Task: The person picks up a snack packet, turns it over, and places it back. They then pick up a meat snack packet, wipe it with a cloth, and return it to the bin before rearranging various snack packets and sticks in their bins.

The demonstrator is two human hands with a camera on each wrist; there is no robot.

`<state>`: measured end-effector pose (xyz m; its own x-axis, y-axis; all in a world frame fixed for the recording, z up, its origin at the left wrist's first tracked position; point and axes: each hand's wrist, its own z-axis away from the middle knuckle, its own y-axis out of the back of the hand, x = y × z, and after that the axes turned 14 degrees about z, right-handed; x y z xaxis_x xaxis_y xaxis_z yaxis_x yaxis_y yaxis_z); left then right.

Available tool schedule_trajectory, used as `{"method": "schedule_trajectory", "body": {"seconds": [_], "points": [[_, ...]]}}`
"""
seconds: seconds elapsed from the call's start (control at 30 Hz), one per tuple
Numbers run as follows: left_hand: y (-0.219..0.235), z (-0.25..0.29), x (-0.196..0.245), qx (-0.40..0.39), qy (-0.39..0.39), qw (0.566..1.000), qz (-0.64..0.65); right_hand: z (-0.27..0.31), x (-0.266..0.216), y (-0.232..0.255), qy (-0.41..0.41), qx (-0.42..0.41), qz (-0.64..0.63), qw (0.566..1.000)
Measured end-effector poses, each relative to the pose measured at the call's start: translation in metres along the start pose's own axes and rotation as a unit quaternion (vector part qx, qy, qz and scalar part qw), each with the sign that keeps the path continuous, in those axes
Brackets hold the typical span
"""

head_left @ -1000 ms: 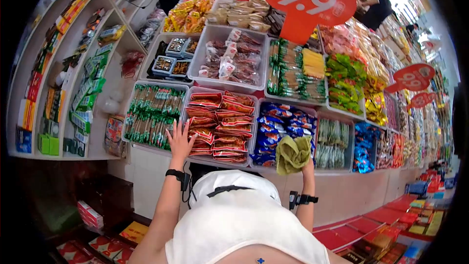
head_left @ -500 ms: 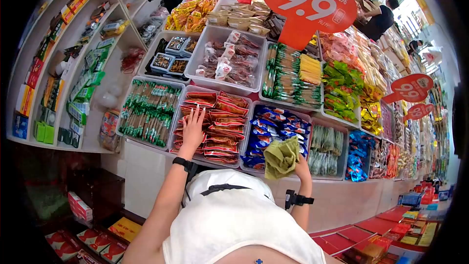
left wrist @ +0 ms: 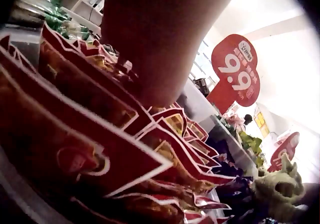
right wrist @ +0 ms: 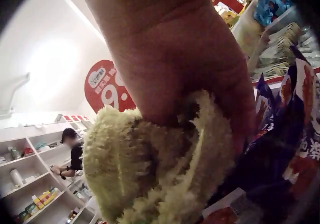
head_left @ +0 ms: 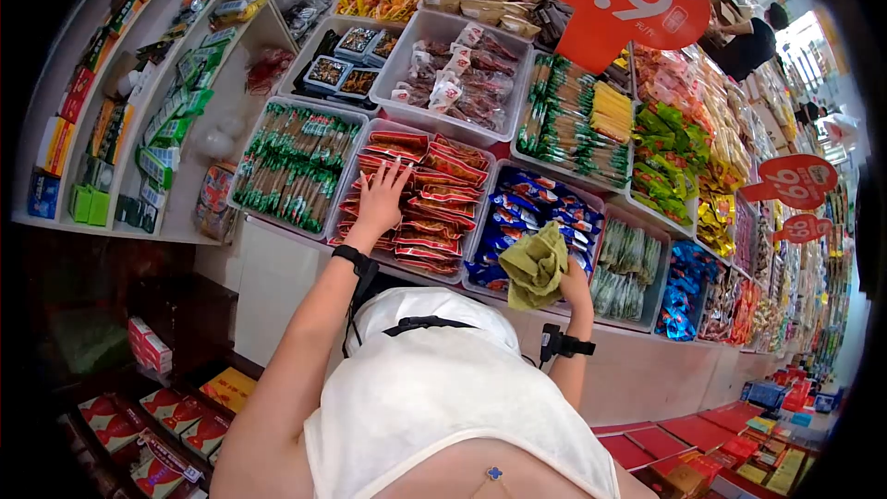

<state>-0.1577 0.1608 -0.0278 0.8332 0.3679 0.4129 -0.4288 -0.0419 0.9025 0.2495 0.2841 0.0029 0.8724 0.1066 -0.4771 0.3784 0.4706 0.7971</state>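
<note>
My left hand lies with spread fingers on the red snack packets in their bin; the left wrist view shows it above the red packets. My right hand grips a bunched olive-green cloth over the front of the bin of blue packets. In the right wrist view the cloth hangs crumpled from the right hand, whose fingers are partly hidden by it, with blue packets beside.
Green-ended stick packs fill the bin at the left, and pale green packets the one at the right. Red price signs rise over the back bins. Shelves stand at the left; a person in black is at the far right.
The left hand has moved from the edge between the green stick packs and red packets onto the red packets. The right hand has shifted slightly left over the blue packets, still holding the cloth.
</note>
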Motion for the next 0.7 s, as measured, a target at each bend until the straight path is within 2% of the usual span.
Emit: {"method": "schedule_trajectory", "body": {"seconds": [0.07,0.1,0.2,0.23,0.33,0.37,0.47,0.6,0.7], "points": [[0.004,-0.012,-0.004,0.029,0.011,0.998,0.054,-0.005,-0.001,0.001,0.004,-0.009,0.019,1.0],[0.008,-0.02,-0.002,0.103,-0.03,0.991,0.078,-0.005,-0.001,0.001,0.005,-0.004,0.033,0.999],[0.015,-0.052,0.0,0.166,-0.048,0.984,0.038,0.001,-0.003,0.002,0.005,0.002,0.025,1.0],[0.01,-0.062,-0.005,0.138,-0.052,0.989,0.008,0.003,-0.001,0.002,0.0,0.0,0.022,1.0],[0.005,-0.079,0.003,0.055,-0.05,0.996,0.052,0.005,0.003,0.0,0.0,-0.006,-0.017,1.0],[0.005,-0.084,0.004,0.003,-0.02,0.998,0.055,0.006,0.005,-0.001,-0.004,-0.004,-0.014,1.0],[-0.001,-0.086,0.008,-0.036,-0.028,0.997,0.054,0.005,0.011,-0.004,-0.005,0.001,0.0,1.0],[-0.008,-0.08,0.011,-0.069,-0.018,0.997,0.028,0.013,-0.015,0.009,-0.03,-0.018,-0.001,0.999],[-0.012,-0.088,0.002,-0.101,-0.018,0.993,0.061,-0.006,0.028,-0.014,0.003,0.004,0.008,1.0]]}}
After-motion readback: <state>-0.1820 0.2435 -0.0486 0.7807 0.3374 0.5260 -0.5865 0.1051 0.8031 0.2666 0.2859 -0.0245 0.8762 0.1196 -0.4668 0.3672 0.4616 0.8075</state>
